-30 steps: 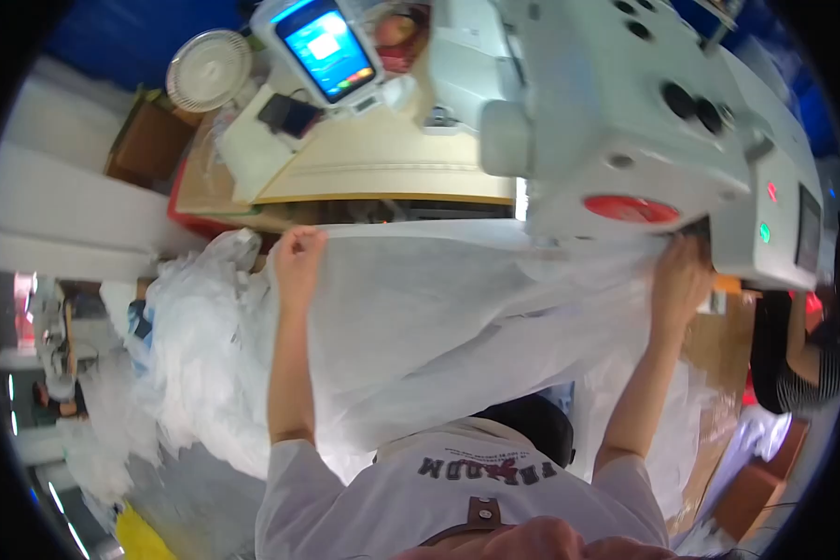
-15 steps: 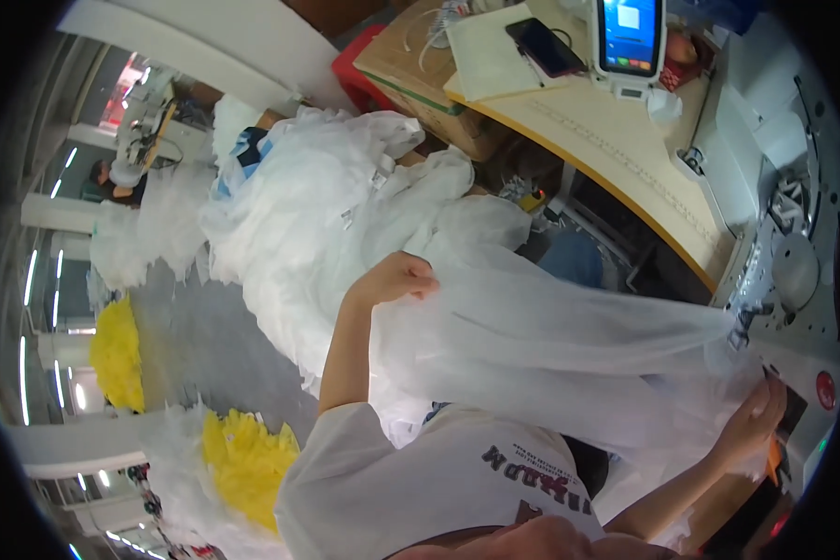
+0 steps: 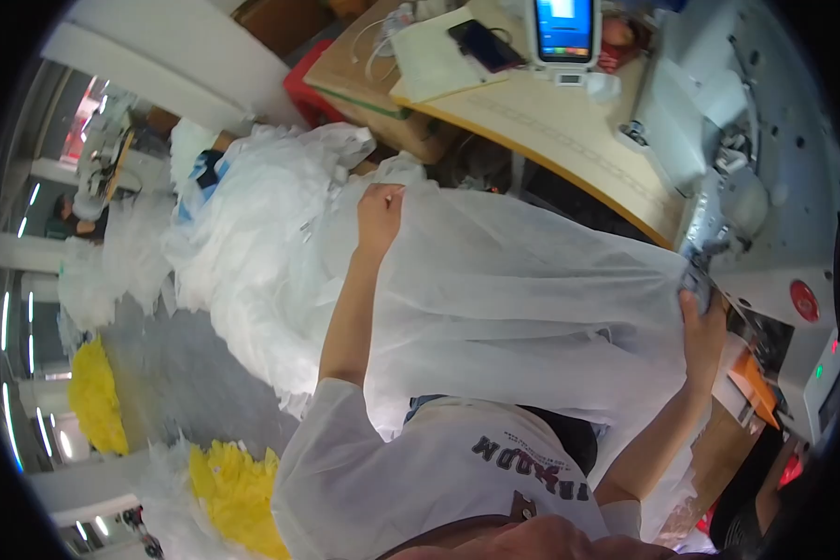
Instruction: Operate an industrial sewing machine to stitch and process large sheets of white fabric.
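Note:
A long piece of sheer white tulle fabric stretches across my lap toward a sewing machine. My left hand is closed on the fabric's far left edge, with the arm reaching forward. Close to the machine's needle area, my right hand grips the gathered right end, thumb on top; its other fingers are partly hidden. Between the two hands the cloth is pulled into lengthwise folds.
A big heap of white tulle lies to the left. The curved machine table carries a phone and a lit screen device. Yellow fabric piles rest on the floor behind. An orange piece sits beside the machine.
My left hand has moved forward, spreading the fabric wider. My right hand has shifted forward and left, up to the machine's needle area. The whole view has turned slightly.

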{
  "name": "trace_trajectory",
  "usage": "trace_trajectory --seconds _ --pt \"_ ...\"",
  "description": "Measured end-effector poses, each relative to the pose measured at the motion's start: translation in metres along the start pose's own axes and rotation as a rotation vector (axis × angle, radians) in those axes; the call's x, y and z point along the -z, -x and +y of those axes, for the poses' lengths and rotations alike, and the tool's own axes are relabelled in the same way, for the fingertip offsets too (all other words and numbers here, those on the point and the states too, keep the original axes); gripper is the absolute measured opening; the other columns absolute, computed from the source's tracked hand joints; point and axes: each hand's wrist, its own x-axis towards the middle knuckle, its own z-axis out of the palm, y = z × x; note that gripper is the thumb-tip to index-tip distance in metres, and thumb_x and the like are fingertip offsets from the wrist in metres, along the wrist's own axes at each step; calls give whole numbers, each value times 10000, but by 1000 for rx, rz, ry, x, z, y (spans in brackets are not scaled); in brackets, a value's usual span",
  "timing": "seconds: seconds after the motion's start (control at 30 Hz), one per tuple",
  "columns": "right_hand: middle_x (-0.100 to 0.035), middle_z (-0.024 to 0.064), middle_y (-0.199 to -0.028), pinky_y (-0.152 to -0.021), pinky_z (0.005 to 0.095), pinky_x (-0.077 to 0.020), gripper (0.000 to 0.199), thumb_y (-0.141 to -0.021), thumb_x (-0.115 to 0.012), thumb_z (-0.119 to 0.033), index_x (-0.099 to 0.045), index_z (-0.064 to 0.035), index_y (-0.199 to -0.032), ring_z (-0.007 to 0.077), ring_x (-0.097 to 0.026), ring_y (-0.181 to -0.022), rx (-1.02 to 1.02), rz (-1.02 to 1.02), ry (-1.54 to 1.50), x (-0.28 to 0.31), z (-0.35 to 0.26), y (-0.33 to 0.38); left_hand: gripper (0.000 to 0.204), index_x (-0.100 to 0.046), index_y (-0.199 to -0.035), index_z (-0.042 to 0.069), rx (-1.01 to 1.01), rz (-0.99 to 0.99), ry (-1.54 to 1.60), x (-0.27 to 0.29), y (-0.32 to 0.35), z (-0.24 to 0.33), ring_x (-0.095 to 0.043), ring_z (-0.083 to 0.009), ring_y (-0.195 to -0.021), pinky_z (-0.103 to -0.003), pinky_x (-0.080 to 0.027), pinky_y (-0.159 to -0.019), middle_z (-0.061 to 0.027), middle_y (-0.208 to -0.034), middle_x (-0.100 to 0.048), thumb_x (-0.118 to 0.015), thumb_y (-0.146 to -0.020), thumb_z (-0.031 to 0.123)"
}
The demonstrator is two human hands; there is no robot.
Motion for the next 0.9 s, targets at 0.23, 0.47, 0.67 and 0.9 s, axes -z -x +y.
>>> trace_trajectory --seconds 0.23,0.47,0.67,0.9 --pt "-629 164 -873 -737 339 -451 399 -840 -604 -273 -556 31 -1094 273 -593 -803 -562 -260 -452 -1 143 107 37 -638 -798 41 569 -847 488 -13 -7 10 -465 -71 -467 -225 -357 -424 -3 -704 -583 -629 -768 62" --pt "-577 113 -658 -542 283 -416 187 -813 -647 -180 -622 -41 -936 139 -538 -554 -282 503 12 8 56 47 51 -596 -784 47 512 -548 822 -27 -34 53 -534 -91 -650 -249 -398 -572 31 -656 -500 -631 -778 83" --pt "-568 151 -637 -477 357 -403 172 -818 -638 -197 -610 -36 -873 280 -503 -479 -127 429 11 3 40 19 111 -563 -735 53 -396 -134 -347 -22 -22 47 -490 -180 -666 -302 -376 -627 -33 -691 -507 -625 -799 119" --pt "-587 173 -662 -543 463 -425 259 -865 -534 -293 -599 -44 -842 376 -558 -600 -379 337 281 21 84 36 148 -505 -694 36 -178 -237 62 -31 -31 135 -403 -153 -572 -273 -336 -563 -43 -645 -486 -613 -787 75"
